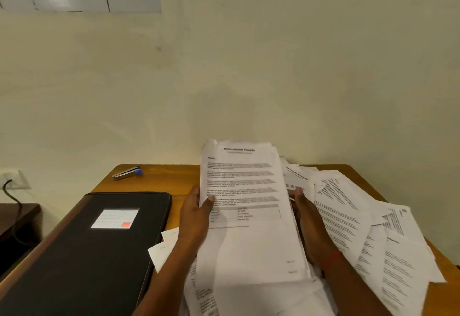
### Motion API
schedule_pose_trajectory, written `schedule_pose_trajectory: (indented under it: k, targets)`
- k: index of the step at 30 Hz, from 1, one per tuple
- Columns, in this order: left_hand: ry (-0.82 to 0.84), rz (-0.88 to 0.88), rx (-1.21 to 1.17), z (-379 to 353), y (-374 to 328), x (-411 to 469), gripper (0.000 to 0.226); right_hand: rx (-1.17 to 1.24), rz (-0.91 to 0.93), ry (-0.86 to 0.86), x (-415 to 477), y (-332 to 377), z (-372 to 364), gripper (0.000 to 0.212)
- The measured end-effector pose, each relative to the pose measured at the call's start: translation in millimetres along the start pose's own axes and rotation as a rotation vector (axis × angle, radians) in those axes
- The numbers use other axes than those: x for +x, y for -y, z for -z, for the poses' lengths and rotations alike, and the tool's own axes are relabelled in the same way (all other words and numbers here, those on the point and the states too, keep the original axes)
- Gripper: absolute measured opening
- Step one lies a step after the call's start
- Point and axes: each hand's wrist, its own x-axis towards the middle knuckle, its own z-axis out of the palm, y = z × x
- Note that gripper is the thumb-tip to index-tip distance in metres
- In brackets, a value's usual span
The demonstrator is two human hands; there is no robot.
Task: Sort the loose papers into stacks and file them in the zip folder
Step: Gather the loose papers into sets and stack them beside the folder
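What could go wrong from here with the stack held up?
The stack is held only at its sides by the left hand and right hand; uneven sheets could slip out. Loose papers lie at the right edge of the table and might slide off. The zip folder looks shut, so filing needs a free hand.

I can't read a single word from here. The top sheet (pixel 249 241) of the stack (pixel 300 253) carries a bold heading, paragraphs, a small table and page marks near its lower right corner, all too blurred to make out. The label (pixel 115 218) on the folder (pixel 74 266) shows ruled lines and a red square, with no legible writing. The loose sheets (pixel 348 211) to the right bear print, equally unreadable
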Motion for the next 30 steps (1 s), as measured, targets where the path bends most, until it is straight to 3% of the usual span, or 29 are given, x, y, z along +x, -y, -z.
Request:
schedule_pose_trajectory:
  k: [2,4,9,13,17,30]
  targets:
    - [-0.058,-0.165,0.031,-3,-14,-9,0.022,-0.085,0.081,0.002,-1,0,-2,0.022]
    - [-0.078,-0.297,0.021,-6,-29,-18,0.019,-0.234,0.187,-0.05,-2,4,-4,0.024]
    - [-0.143,-0.452,-0.029,-16,-54,-32,0.026,-0.265,0.352,-0.126,-10,12,-15,0.022]
    - [-0.173,-0.432,0.035,-13,-45,-23,0.024,-0.231,0.317,-0.064,-9,1,-18,0.031]
    - [-0.118,-0.283,0.028,-11,-20,-20,0.031,-0.206,0.127,0.018,-7,-15,-14,0.034]
    - [-0.059,-0.19,0.093,-16,0,-17,0.037,-0.261,0.115,0.008,1,-22,-11,0.037]
